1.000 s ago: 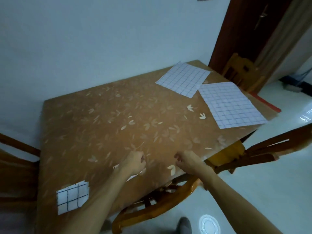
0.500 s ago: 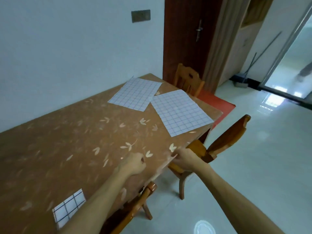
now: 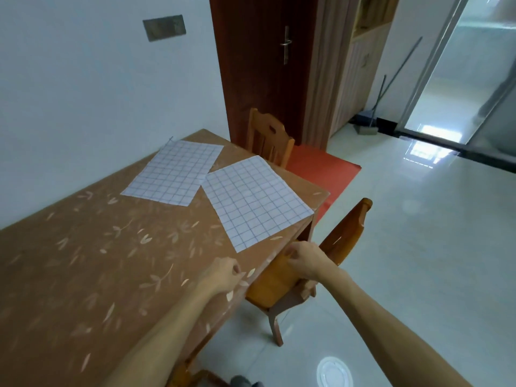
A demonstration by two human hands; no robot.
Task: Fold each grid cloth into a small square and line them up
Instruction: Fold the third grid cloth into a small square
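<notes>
Both hands have shifted right along the near edge of the table (image 3: pixel 97 275) since the earlier frames, and the small folded square at the near left has passed out of view.

Left hand (image 3: pixel 223 276): fingers curled into a loose fist, thumb against the forefinger, nothing visible in the grip. It sits over the table top just inside the near edge. The forearm runs in from the near left, low over the surface.

Right hand (image 3: pixel 305 261): fingers curled inward, thumb close to the fingertips. It is past the table edge, above the seat of the near chair (image 3: pixel 346 233), with the fingertips beside the edge. Whether it pinches anything cannot be told. The forearm extends in from the near right.

Near grid cloth (image 3: pixel 255 201): unfolded, flat, at the right end of the table, one corner at the edge. It lies just beyond both hands and apart from them.

Far grid cloth (image 3: pixel 174 171): unfolded, flat, to the far left of the first, by the wall. Their corners meet or overlap slightly.
</notes>
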